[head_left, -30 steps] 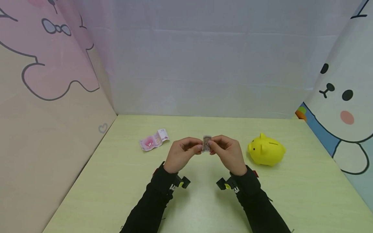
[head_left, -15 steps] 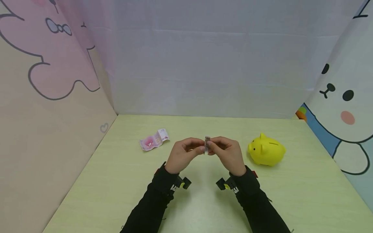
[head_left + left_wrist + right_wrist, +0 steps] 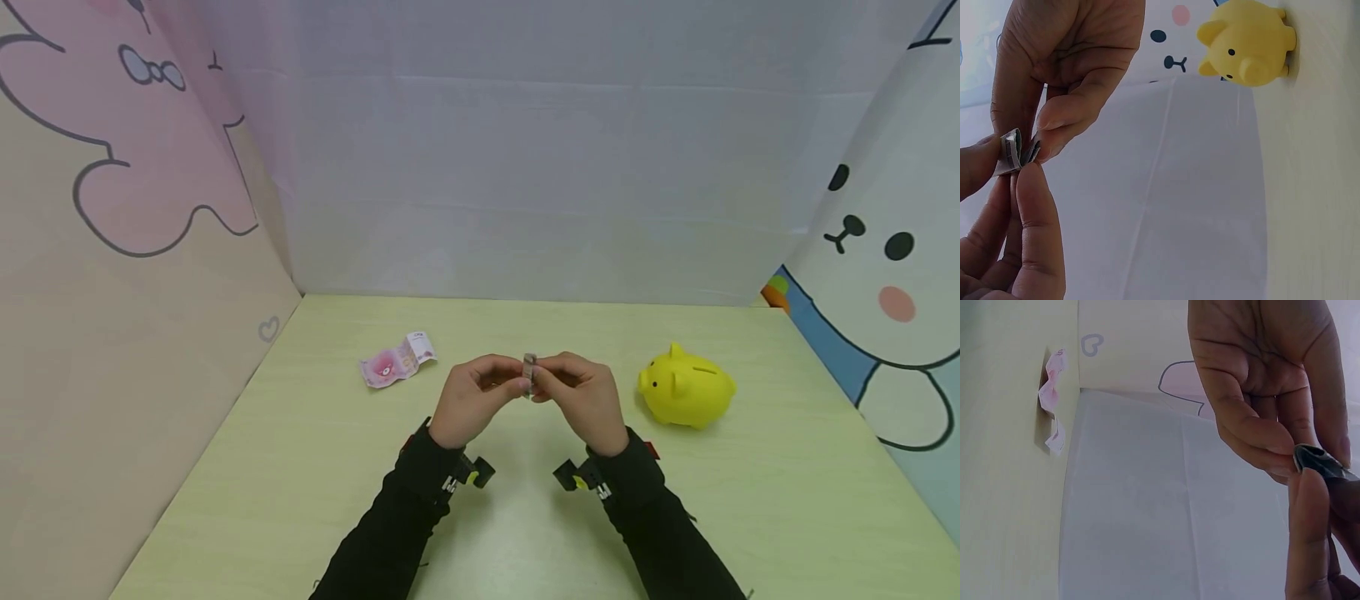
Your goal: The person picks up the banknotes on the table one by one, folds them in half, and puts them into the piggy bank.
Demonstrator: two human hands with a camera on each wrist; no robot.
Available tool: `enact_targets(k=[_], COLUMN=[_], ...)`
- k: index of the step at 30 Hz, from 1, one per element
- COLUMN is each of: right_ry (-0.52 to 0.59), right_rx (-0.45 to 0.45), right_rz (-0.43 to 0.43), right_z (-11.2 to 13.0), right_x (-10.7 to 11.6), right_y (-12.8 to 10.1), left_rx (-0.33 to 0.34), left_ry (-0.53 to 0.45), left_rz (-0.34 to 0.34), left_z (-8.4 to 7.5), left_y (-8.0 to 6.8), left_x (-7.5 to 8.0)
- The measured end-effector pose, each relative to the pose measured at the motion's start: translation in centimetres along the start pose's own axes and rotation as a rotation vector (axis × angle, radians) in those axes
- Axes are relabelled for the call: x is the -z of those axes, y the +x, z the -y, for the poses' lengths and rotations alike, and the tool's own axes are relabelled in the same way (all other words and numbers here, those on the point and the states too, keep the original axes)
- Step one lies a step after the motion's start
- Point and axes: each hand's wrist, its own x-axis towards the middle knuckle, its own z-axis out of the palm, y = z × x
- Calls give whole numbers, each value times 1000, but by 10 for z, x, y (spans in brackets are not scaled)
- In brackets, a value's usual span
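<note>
Both hands, left [image 3: 474,398] and right [image 3: 583,398], pinch folded note [image 3: 529,372] between fingertips; piggy bank [image 3: 686,387] right of grip, pink note [image 3: 395,362] left

head: above, facing down-forward, far | wrists: close, rolled sideways | shared: folded note [image 3: 529,373] between fingers [image 3: 1035,206]

The folded banknote [image 3: 530,372] is grey with darker print; the crumpled banknote [image 3: 396,362] is pink and white. The piggy bank [image 3: 686,387] is bright yellow with black dot eyes. The surface [image 3: 315,467] is pale yellow-green. Both sleeves [image 3: 405,517] are black. The right wall [image 3: 885,250] is white with a cartoon face, black eyes, pink cheek
</note>
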Motion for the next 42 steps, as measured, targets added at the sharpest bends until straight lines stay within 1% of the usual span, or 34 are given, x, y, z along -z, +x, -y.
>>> enact_targets(k=[4,9,16,21,25,30,39,42], right_ry=[-6,-15,-60,-93,-96,-104,-93,-93], right_rx=[-7,0,30,27,11,9,-16,-23], right_rz=[1,14,70,90,78,49,25,22], right_z=[0,0,2,4,6,6,6,5], right_x=[-1,-1,3,4,4,3,3,4], right_y=[0,0,1,1,0,-1,0,0], left_rx=[12,9,5,13,24,28,3,5], left_ry=[-7,-17,-26,-20,-16,-29,-17,-9], left_rz=[-12,-15,-19,-34,-38,-24,-12,-21], left_z=[1,3,3,1,-1,-1,0,-1], left_y=[0,1,2,2,1,1,0,0], left_x=[0,0,0,0,-1,-3,-5,-6])
